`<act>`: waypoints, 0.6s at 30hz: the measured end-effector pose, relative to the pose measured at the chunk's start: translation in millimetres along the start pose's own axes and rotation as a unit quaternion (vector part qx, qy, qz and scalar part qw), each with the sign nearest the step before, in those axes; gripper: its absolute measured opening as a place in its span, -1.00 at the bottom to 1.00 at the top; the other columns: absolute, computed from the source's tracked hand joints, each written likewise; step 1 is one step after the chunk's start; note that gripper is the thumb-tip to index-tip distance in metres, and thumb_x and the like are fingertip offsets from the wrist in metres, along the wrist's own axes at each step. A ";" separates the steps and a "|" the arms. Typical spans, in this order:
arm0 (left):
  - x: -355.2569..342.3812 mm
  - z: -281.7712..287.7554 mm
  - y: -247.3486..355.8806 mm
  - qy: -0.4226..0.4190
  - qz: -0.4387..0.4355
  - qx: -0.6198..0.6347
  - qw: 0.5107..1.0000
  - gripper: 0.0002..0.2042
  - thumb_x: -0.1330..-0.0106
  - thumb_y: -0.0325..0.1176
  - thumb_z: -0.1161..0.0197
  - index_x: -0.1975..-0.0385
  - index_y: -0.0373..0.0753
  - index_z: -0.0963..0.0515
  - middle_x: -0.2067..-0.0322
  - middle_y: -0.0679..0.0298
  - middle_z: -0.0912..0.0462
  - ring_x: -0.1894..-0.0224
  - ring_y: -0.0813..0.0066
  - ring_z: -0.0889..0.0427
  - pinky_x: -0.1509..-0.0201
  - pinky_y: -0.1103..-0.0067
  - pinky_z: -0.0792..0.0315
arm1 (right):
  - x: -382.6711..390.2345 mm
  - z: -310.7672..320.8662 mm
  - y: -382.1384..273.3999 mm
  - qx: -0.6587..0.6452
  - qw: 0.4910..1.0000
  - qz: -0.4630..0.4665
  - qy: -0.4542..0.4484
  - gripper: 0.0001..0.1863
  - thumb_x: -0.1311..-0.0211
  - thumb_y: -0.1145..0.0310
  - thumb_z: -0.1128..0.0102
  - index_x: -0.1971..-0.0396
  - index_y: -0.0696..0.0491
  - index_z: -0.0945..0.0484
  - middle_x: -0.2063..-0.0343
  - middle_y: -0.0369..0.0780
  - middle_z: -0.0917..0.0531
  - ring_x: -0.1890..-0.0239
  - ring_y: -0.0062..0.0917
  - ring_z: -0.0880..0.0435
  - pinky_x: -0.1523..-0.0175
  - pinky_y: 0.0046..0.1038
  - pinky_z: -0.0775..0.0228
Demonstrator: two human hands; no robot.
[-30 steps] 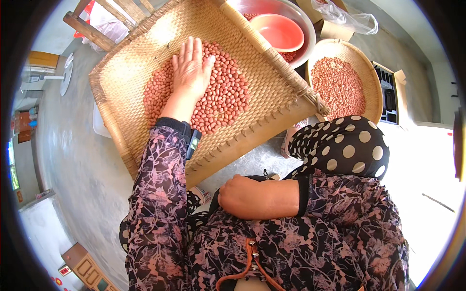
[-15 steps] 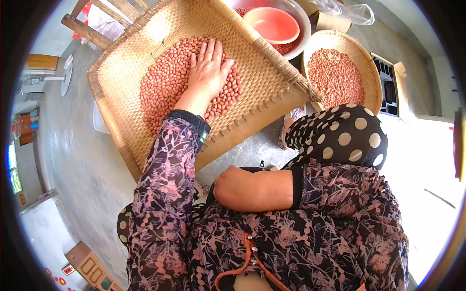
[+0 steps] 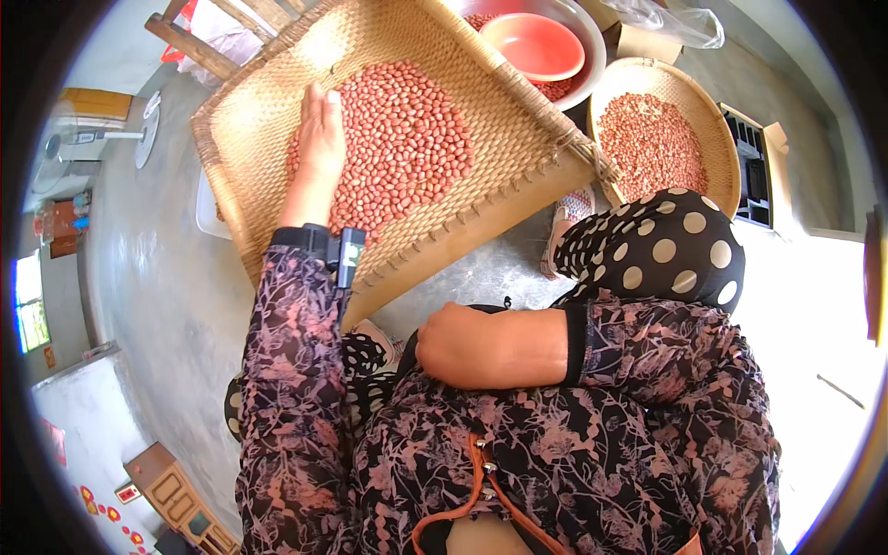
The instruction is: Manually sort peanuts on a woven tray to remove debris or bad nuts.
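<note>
My left hand [image 3: 320, 148] is stood on edge in a woven tray [image 3: 250, 120] and holds nothing. Its fingers are stretched out, and its side rests against the left edge of a spread of reddish-brown shelled peanuts [image 3: 402, 134]. Around that wrist is a black band with a small device [image 3: 348, 254]. My right hand [image 3: 449, 344] lies bent in at my lap, below the tray's near edge. Its fingers are tucked out of sight, so what they hold, if anything, is hidden.
Beyond the tray's right side, a pink bowl [image 3: 532, 46] sits in a metal basin [image 3: 597, 57] with more peanuts. A round woven basket [image 3: 726, 139] of peanuts stands at right, beside a black rack [image 3: 747, 166]. A wooden chair [image 3: 190, 46] is behind, a fan [image 3: 148, 134] at far left.
My left hand has slid left across the peanuts and turned from palm-down to on edge. The peanuts under it now lie uncovered. My right hand stays at my lap; the whole view has shifted slightly.
</note>
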State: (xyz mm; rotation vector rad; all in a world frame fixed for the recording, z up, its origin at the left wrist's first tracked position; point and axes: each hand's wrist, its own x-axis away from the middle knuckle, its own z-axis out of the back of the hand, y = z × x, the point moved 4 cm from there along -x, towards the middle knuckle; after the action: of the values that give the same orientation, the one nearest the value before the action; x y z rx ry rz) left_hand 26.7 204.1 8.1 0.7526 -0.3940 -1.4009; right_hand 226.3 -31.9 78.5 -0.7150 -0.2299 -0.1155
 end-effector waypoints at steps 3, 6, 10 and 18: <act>23.7 8.2 -0.4 -0.040 -0.012 -0.053 0.998 -0.30 -0.43 0.12 0.34 -0.32 -0.40 -0.04 -0.35 -0.12 -0.02 -0.42 0.04 0.06 -0.47 0.38 0.22 | 7.2 5.7 1.3 -0.012 1.000 -0.012 -0.004 -0.82 0.00 0.39 -0.06 0.55 0.16 -0.60 0.46 -0.09 -0.64 0.41 -0.21 -0.66 0.32 -0.26 -0.50; 53.9 -10.2 23.9 -0.121 0.008 -0.151 0.981 -0.32 -0.44 0.10 0.36 -0.37 -0.32 0.06 -0.40 0.00 0.11 -0.45 0.15 0.17 -0.47 0.35 0.27 | 13.1 10.4 0.7 -0.029 1.000 -0.010 0.000 -0.82 -0.01 0.39 -0.05 0.54 0.17 -0.59 0.45 -0.09 -0.63 0.40 -0.21 -0.66 0.31 -0.28 -0.50; 90.0 -37.1 52.5 -0.165 -0.023 -0.223 0.960 -0.32 -0.43 0.09 0.25 -0.40 -0.22 0.14 -0.42 0.12 0.19 -0.47 0.24 0.24 -0.47 0.31 0.32 | 10.7 6.6 0.0 -0.011 1.000 0.014 0.019 -0.82 -0.02 0.40 -0.04 0.54 0.17 -0.58 0.47 -0.10 -0.62 0.40 -0.22 -0.65 0.30 -0.27 -0.50; 113.6 -36.1 74.3 -0.144 -0.103 -0.252 0.951 -0.33 -0.40 0.01 0.13 -0.39 -0.25 0.07 -0.42 0.13 0.13 -0.46 0.22 0.18 -0.47 0.27 0.33 | 4.5 1.6 -3.2 -0.011 1.000 0.018 0.006 -0.83 -0.01 0.40 -0.05 0.52 0.17 -0.56 0.50 -0.09 -0.61 0.41 -0.24 -0.66 0.31 -0.27 -0.50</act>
State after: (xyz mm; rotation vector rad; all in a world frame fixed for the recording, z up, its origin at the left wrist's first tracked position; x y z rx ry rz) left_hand 123.0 101.9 12.3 0.1713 -0.1683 -1.7245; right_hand 229.8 -33.3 82.8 -0.7392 -0.2033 -0.0878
